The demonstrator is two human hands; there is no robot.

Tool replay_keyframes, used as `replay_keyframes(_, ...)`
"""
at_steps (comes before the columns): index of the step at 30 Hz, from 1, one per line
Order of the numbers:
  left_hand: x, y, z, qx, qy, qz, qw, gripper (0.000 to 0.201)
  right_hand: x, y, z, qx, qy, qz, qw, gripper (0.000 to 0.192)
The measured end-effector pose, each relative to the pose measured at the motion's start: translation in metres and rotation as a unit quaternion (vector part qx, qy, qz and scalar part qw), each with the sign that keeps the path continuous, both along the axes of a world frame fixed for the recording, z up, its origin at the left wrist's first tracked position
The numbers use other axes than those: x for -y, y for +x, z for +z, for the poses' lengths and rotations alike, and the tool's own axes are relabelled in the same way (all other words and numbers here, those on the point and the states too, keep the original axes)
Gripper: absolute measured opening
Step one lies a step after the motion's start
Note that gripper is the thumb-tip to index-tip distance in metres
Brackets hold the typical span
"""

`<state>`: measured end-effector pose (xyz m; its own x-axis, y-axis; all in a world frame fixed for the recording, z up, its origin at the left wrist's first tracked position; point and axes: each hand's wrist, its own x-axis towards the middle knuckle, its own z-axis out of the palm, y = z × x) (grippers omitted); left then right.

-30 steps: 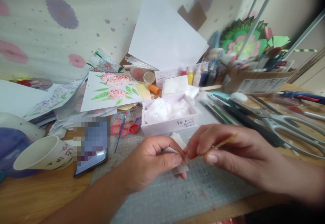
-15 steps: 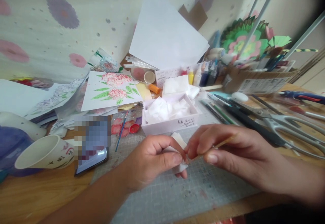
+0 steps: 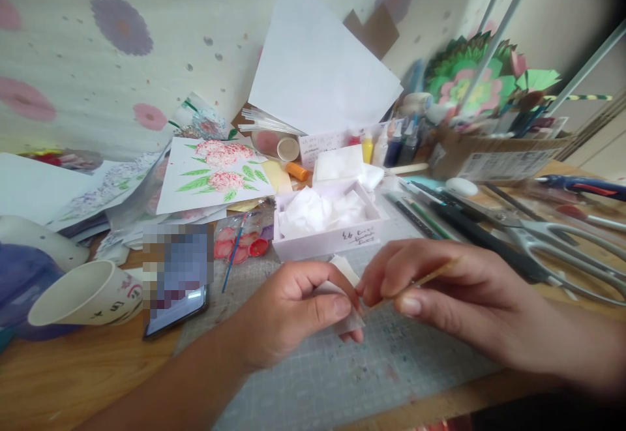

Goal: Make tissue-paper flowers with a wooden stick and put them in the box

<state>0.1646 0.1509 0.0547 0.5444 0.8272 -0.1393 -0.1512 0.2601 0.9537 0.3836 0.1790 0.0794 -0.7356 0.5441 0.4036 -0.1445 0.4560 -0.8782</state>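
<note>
1. The left hand (image 3: 288, 317) pinches a small white paper piece (image 3: 348, 294) between thumb and curled fingers, just above the grey cutting mat (image 3: 342, 372) at the near edge of the bench (image 3: 63, 379)
2. The right hand (image 3: 440, 294) has its grip pressed together on a thin wooden stick (image 3: 420, 280), thumb below and forefinger above, with the stick's tip meeting the paper where the two hands touch
3. To work the stick well against so small a piece, I judge the left pinch should stay close to the contact point so the paper cannot flex, and the stick should be turned or pressed lightly; too much force would likely crease or tear it
4. Bracing both wrists on the mat would steady the fine motion
5. Pose: the left forearm comes in from the lower left with the palm turned inward and knuckles up; the right forearm enters from the lower right, wrist low, fingers pointing left toward the paper
6. Just behind the hands stands a white box (image 3: 325, 222) holding crumpled tissue; a phone (image 3: 176, 300) and a tipped paper cup (image 3: 85, 294) lie to the left, scissors (image 3: 548, 242) and pens to the right, and a flower painting (image 3: 215, 173) further back
</note>
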Motion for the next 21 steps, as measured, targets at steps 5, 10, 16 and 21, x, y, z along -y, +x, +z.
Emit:
replay_keyframes(5,-0.0013,0.0001,0.0004,-0.013,0.028,0.014,0.999,0.016,0.0015,-0.0007,0.0024,0.007,0.01,-0.008,1.0,0.013)
replay_keyframes(10,-0.0005,-0.0008,-0.0008,-0.039,0.036,0.027,0.998,0.014,0.0031,-0.0004,0.0034,0.02,0.056,-0.039,0.997,0.011)
replay_keyframes(16,0.0,0.0004,-0.0004,-0.026,0.015,0.04,0.999,0.021,0.0022,-0.0019,0.0031,0.004,0.065,-0.038,0.997,0.01)
replay_keyframes(21,-0.0005,0.0023,-0.0009,-0.023,0.027,0.046,0.998,0.025,0.0014,-0.0029,0.0025,-0.008,0.057,-0.035,0.998,0.011)
